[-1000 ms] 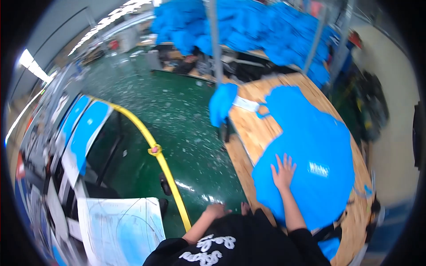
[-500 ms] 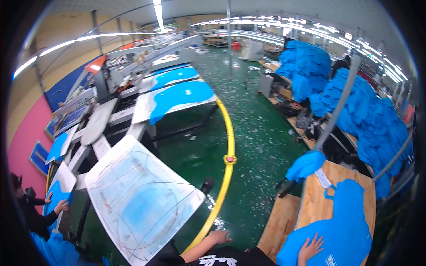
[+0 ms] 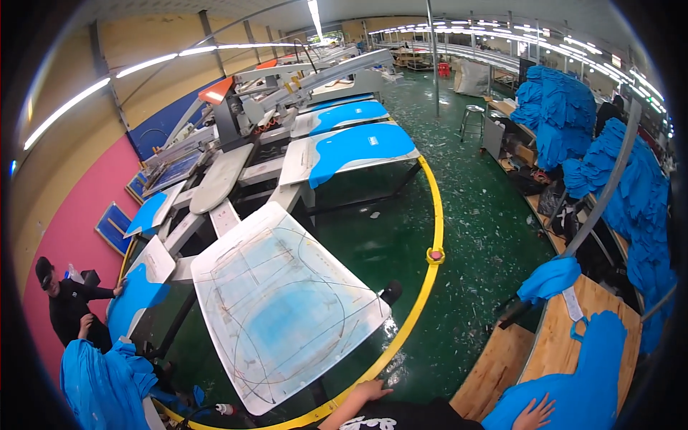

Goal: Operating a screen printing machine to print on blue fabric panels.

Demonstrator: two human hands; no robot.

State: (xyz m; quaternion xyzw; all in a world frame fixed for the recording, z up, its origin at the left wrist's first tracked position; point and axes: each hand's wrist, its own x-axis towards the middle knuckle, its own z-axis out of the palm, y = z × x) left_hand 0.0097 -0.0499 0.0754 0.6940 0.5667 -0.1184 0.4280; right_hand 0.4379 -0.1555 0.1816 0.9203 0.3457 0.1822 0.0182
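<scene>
My right hand [image 3: 534, 416] lies with fingers spread on a blue fabric piece [image 3: 566, 390] on a wooden table at the lower right. My left hand [image 3: 371, 391] is held in front of my body near the yellow rail [image 3: 412, 326], fingers loosely stretched, nothing seen in it. Ahead and to its left, a white platen [image 3: 294, 315] with a faded blue stain and drawn lines holds no fabric. Further round the machine, a blue fabric piece [image 3: 365, 147] lies flat on another platen [image 3: 294, 166].
At the left, a person in black [image 3: 75, 308] works at a platen with blue fabric, beside a blue fabric pile [image 3: 107, 383]. Large blue heaps [image 3: 555, 107] stand at the right. A slanted metal post [image 3: 605, 183] rises by the wooden table [image 3: 548, 344]. Beyond stands a stool [image 3: 473, 122].
My view has swung left, so the scene sits further right. The person at the left has drawn one hand back from the fabric. My right hand still rests on the blue piece.
</scene>
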